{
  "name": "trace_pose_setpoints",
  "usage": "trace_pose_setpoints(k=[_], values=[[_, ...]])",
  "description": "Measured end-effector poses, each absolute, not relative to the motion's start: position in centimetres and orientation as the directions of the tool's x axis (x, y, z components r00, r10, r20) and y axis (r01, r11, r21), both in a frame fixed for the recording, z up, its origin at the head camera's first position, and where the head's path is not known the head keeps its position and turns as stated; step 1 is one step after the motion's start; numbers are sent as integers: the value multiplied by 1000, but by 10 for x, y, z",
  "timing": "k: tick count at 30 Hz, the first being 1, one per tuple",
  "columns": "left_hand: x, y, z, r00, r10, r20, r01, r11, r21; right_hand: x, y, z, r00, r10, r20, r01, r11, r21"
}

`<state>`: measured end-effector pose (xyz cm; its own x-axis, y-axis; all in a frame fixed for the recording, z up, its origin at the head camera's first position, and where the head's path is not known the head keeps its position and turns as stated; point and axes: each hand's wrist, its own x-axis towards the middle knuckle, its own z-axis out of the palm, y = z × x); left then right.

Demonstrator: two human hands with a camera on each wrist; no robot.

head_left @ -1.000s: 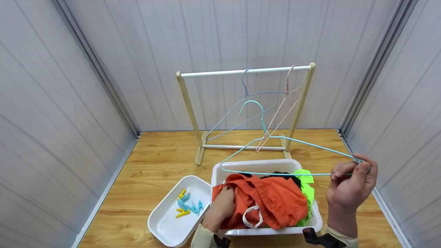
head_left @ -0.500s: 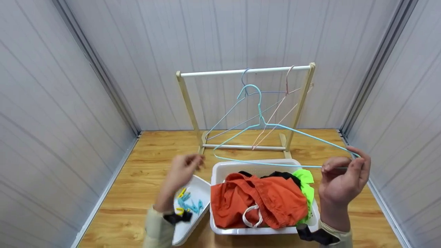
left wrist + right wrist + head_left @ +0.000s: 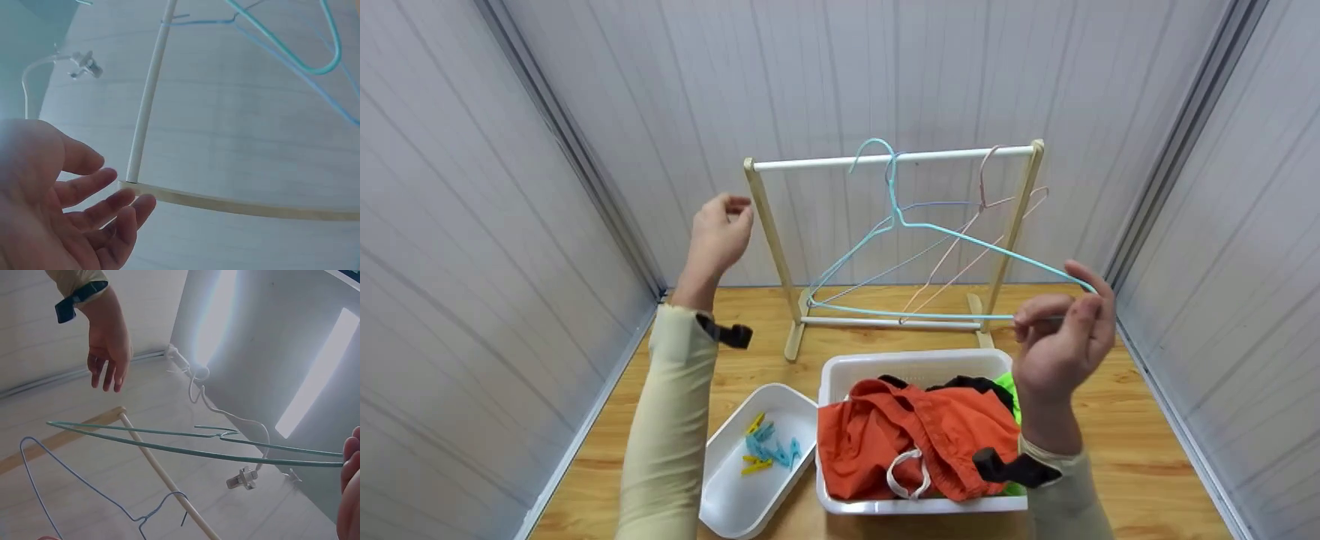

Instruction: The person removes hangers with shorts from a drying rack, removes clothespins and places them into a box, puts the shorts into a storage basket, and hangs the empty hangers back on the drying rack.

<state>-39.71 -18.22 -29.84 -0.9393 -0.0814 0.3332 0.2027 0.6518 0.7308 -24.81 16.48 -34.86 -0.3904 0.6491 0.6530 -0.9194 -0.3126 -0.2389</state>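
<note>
My right hand (image 3: 1061, 337) pinches one end of a light blue wire hanger (image 3: 997, 255), whose hook rises in front of the rack's white rail (image 3: 817, 161). In the right wrist view this hanger (image 3: 197, 453) stretches from the fingers across the picture. My left hand (image 3: 720, 232) is raised beside the rack's left post (image 3: 770, 232), holding nothing, its fingers loosely bent. The left wrist view has those fingers (image 3: 101, 211) near the rail's end; whether they touch it I cannot tell. A purple hanger (image 3: 945, 202) and a pink hanger (image 3: 982, 180) hang from the rail.
Below the rack stands a white basket (image 3: 829, 491) heaped with an orange garment (image 3: 877, 442), black cloth (image 3: 979, 386) and bright green cloth (image 3: 1014, 489). Left of it, a white tray (image 3: 727, 495) holds several yellow and blue clothespins (image 3: 761, 442). Panel walls enclose the wooden floor (image 3: 607, 472).
My left hand has left the orange garment and risen to the rack's left post. My right hand has carried the light blue hanger up and left, bringing its hook to rail height in the head view.
</note>
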Motion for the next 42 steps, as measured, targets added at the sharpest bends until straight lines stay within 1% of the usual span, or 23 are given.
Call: trace_pose_setpoints(k=[5, 10, 14, 17, 18, 20, 22, 25, 27, 29, 32, 36, 42], values=[[-427, -180, -278, -949, -97, 301, 167, 657, 735, -269, 147, -337, -381, 621, 685, -924, -248, -290], [-450, -181, -268, -956, -72, 283, 170, 653, 738, -293, 131, -329, -357, 553, 753, -930, -132, -344], [-463, -184, -272, -935, -39, 351, 245, 646, 723, -310, 118, -329, -335, 480, 811, -933, -47, -357], [-470, -187, -279, -900, -26, 436, 320, 638, 700, -320, 108, -331, -325, 430, 842, -932, 8, -364], [-471, -188, -281, -896, -30, 444, 329, 629, 705, -322, 105, -333, -321, 418, 850, -931, 24, -363], [-473, -191, -285, -900, -37, 435, 329, 595, 733, -326, 98, -336, -310, 401, 862, -933, 48, -357], [-474, -194, -289, -908, -47, 417, 330, 535, 778, -331, 93, -339, -294, 387, 874, -934, 76, -348], [-473, -199, -296, -935, -38, 352, 312, 381, 870, -337, 87, -346, -274, 373, 886, -933, 121, -340], [-473, -201, -301, -945, -24, 327, 308, 277, 910, -341, 84, -351, -266, 364, 893, -931, 145, -336], [-473, -200, -303, -952, -15, 304, 295, 210, 932, -345, 80, -357, -261, 353, 898, -929, 161, -333], [-474, -198, -304, -955, -8, 297, 290, 190, 938, -348, 74, -368, -258, 334, 907, -926, 184, -331], [-468, -194, -301, -962, 4, 275, 271, 180, 946, -349, 61, -387, -254, 298, 920, -910, 248, -331], [-452, -192, -291, -967, 10, 256, 254, 169, 952, -339, 31, -420, -262, 187, 947, -900, 306, -310]])
